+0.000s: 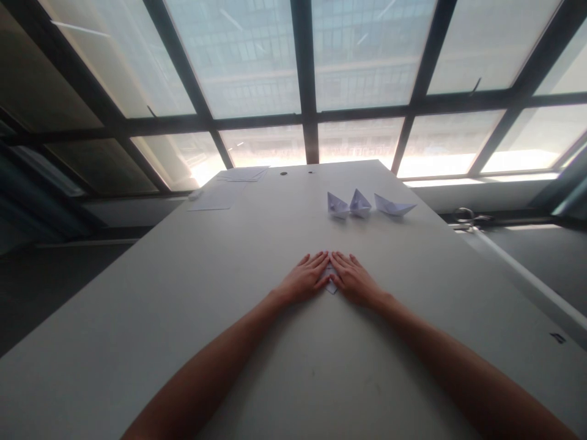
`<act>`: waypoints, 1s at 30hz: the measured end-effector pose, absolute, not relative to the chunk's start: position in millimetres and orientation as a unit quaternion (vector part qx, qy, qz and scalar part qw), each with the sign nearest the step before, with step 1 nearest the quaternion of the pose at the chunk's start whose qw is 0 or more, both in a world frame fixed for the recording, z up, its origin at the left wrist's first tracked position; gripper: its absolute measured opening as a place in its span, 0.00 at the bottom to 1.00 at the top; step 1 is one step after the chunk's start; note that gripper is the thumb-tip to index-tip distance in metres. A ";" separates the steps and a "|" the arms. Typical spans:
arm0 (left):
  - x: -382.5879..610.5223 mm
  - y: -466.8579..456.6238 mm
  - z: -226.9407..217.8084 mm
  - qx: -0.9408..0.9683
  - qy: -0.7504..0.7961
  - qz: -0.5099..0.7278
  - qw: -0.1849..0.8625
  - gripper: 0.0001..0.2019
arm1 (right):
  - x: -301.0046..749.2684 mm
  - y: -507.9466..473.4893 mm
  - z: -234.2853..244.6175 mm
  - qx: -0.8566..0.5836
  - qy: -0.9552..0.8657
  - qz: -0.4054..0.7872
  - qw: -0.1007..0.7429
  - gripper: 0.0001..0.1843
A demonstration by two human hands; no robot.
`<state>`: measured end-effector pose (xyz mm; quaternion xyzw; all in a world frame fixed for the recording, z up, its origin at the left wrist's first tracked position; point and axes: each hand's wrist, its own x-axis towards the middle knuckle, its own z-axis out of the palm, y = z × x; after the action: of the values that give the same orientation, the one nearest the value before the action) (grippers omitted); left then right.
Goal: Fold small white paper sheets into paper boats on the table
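Note:
A small piece of folded white paper (331, 287) lies flat on the white table (293, 366), mostly covered by both hands. My left hand (306, 276) rests on its left side, fingers stretched forward. Mirroring it, my right hand (354, 278) lies over the right side with fingers extended. The fingertips of the two hands almost meet at the far end of the paper, and the thumbs come close together nearer me. Only a pointed near corner and a narrow strip between the hands show; the rest of the paper is hidden.
Beyond my hands stand three folded paper shapes: a left one (337, 206), a middle one (360, 203) and a boat-like right one (394, 206). Flat white sheets (213, 198) lie at the far left. A metal ring-shaped object (465, 215) is past the right edge. Large windows (362, 55) rise behind.

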<state>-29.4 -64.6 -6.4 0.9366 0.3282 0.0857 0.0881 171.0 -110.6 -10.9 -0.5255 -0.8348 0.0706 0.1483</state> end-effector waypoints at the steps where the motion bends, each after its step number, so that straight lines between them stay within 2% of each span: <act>1: -29.4 -65.7 -5.9 0.936 0.332 0.084 0.081 0.30 | 170.6 -111.0 -11.3 -0.532 -0.832 0.069 0.140 0.32; 9: -30.8 -67.8 -4.6 0.939 0.335 0.060 0.059 0.40 | 171.2 -109.7 -15.6 -0.541 -0.830 0.058 0.118 0.33; 16: -31.0 -66.1 -4.9 0.938 0.336 0.049 0.066 0.42 | 174.3 -105.2 -23.2 -0.618 -0.776 0.055 0.117 0.30; 21: -30.9 -64.9 -6.1 0.937 0.338 0.051 0.065 0.43 | 180.1 -101.4 -28.1 -0.666 -0.731 0.050 0.140 0.29; 30: -30.8 -66.5 -4.1 0.937 0.338 0.052 0.068 0.42 | 180.3 -100.7 -22.3 -0.652 -0.724 0.056 0.219 0.28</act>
<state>-30.8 -66.5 -4.1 0.9374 0.3375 0.0522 0.0677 180.3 -100.7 -22.3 -0.6521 -0.7236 0.0563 0.2190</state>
